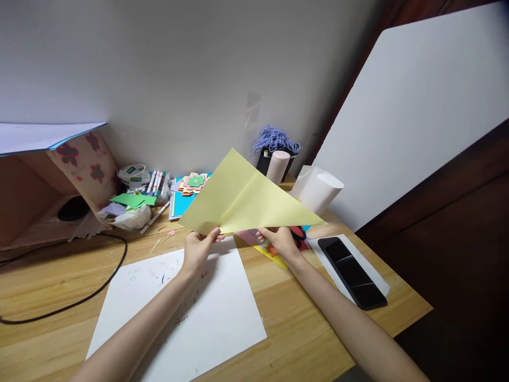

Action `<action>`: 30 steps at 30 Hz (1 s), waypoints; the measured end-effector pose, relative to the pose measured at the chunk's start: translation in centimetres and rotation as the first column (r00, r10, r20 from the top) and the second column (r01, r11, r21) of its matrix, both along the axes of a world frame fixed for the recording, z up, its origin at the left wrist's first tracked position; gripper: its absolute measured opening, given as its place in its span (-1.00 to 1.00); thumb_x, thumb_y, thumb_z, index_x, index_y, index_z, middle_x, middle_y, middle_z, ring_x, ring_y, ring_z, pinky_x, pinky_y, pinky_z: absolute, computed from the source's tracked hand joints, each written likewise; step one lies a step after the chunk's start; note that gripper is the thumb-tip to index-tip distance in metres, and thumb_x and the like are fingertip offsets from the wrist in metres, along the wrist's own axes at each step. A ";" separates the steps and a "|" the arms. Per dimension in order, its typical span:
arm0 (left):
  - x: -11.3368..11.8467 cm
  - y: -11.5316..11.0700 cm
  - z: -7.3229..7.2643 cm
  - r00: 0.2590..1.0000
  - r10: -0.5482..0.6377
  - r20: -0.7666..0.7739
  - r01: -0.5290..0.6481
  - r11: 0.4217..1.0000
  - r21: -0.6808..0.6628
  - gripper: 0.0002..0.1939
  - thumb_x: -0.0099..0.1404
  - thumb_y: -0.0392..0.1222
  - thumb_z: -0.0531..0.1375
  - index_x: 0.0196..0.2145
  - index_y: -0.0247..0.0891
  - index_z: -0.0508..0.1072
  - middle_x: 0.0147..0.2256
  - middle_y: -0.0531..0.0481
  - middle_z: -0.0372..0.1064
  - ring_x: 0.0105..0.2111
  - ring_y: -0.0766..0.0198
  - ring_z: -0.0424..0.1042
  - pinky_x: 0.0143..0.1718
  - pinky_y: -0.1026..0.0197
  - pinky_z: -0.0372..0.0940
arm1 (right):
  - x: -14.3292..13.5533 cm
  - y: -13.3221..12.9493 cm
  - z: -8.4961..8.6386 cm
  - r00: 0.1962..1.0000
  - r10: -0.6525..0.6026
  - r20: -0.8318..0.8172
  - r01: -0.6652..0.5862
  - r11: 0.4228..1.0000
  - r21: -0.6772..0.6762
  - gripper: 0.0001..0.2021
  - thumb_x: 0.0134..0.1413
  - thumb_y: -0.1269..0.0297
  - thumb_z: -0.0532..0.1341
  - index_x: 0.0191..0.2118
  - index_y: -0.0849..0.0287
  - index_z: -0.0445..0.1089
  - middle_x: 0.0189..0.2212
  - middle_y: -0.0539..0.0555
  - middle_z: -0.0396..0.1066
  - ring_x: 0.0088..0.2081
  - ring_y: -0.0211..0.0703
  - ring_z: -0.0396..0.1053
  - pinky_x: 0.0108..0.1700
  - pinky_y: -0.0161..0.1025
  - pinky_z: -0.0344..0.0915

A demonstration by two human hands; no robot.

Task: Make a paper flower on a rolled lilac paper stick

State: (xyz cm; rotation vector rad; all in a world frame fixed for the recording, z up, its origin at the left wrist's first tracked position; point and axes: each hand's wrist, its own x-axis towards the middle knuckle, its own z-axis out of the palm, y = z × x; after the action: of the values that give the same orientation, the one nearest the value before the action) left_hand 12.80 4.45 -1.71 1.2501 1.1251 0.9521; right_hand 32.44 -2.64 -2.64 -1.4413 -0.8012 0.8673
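A pale yellow paper triangle point(254, 199) with a crease running up its middle is held up above the table. My left hand point(199, 246) pinches its bottom edge left of centre, thumb on the near face. Farther right along the same edge, my right hand point(280, 240) is closed on the paper with thumb and fingers. Beneath my left hand lies a large white sheet point(222, 313) with small coloured marks. Pink, orange and yellow paper pieces point(272, 255) and dark-handled scissors point(298, 233) are partly hidden behind my right hand.
A black phone point(352, 270) rests on white paper at the right. Rolled white paper point(322, 191) and a black holder with blue yarn point(276, 140) stand behind. Markers point(155, 182), green paper point(133, 200), a cardboard box point(85, 164) and a black cable point(119, 260) are left.
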 end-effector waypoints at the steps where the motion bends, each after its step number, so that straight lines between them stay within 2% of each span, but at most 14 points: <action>1: -0.1 0.3 0.0 1.000 0.012 0.005 -0.012 1.000 0.001 -0.70 -0.05 -0.06 0.28 -0.54 -0.42 0.49 -0.51 -0.17 0.50 -0.44 0.11 0.49 -0.36 0.20 0.37 | 0.6 0.1 -0.1 1.000 -0.010 0.009 0.010 1.000 0.014 -0.78 -0.31 0.17 0.31 -0.62 0.25 0.40 -0.61 0.08 0.44 -0.60 -0.27 0.33 -0.48 -0.32 0.32; 8: -0.7 1.7 -0.4 0.997 0.076 0.021 -0.077 0.997 0.019 -0.71 -0.06 -0.06 0.29 -0.53 -0.41 0.48 -0.52 -0.15 0.49 -0.46 0.12 0.49 -0.35 0.18 0.38 | 4.0 0.4 -0.5 0.994 -0.099 0.038 0.097 0.994 0.043 -0.72 -0.30 0.10 0.31 -0.62 0.27 0.40 -0.64 0.09 0.42 -0.65 -0.32 0.28 -0.58 -0.37 0.25; 14: -1.2 2.2 -0.6 0.993 0.112 -0.042 -0.109 0.991 0.075 -0.72 -0.04 -0.06 0.28 -0.55 -0.40 0.49 -0.50 -0.16 0.50 -0.41 0.10 0.50 -0.31 0.19 0.37 | 6.1 0.4 0.4 0.978 -0.200 0.056 0.194 0.976 0.098 -0.74 -0.38 0.14 0.34 -0.63 0.25 0.38 -0.66 0.06 0.41 -0.65 -0.32 0.27 -0.57 -0.36 0.25; 19: -1.5 2.7 -0.8 0.993 0.118 -0.022 -0.116 0.990 0.084 -0.72 -0.05 -0.06 0.28 -0.54 -0.40 0.48 -0.48 -0.16 0.50 -0.41 0.11 0.49 -0.30 0.21 0.37 | 7.8 0.1 0.5 0.964 -0.257 0.069 0.246 0.961 0.129 -0.74 -0.36 0.13 0.33 -0.56 0.24 0.38 -0.64 0.04 0.41 -0.62 -0.31 0.30 -0.53 -0.36 0.29; 26: -1.7 3.2 -0.9 0.993 0.120 -0.021 -0.119 0.992 0.044 -0.73 -0.04 -0.08 0.28 -0.52 -0.40 0.48 -0.53 -0.15 0.49 -0.42 0.10 0.50 -0.33 0.21 0.37 | 9.7 -0.3 0.2 0.933 -0.346 0.104 0.327 0.931 0.164 -0.78 -0.31 0.17 0.30 -0.53 0.22 0.38 -0.64 0.01 0.39 -0.61 -0.32 0.28 -0.51 -0.35 0.30; 30: -2.3 3.7 -0.8 0.991 0.129 -0.037 -0.128 0.991 0.042 -0.73 -0.05 -0.07 0.28 -0.54 -0.39 0.47 -0.54 -0.15 0.49 -0.43 0.11 0.49 -0.34 0.22 0.37 | 10.2 -0.5 0.6 0.903 -0.413 0.118 0.387 0.901 0.194 -0.78 -0.29 0.16 0.29 -0.53 0.22 0.36 -0.64 0.01 0.38 -0.60 -0.31 0.28 -0.50 -0.34 0.29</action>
State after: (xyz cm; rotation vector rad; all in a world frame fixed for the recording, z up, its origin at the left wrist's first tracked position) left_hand 10.48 8.16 -2.51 1.2444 1.2349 1.0542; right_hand 42.68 -3.15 -2.01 -1.4676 -0.6401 0.3660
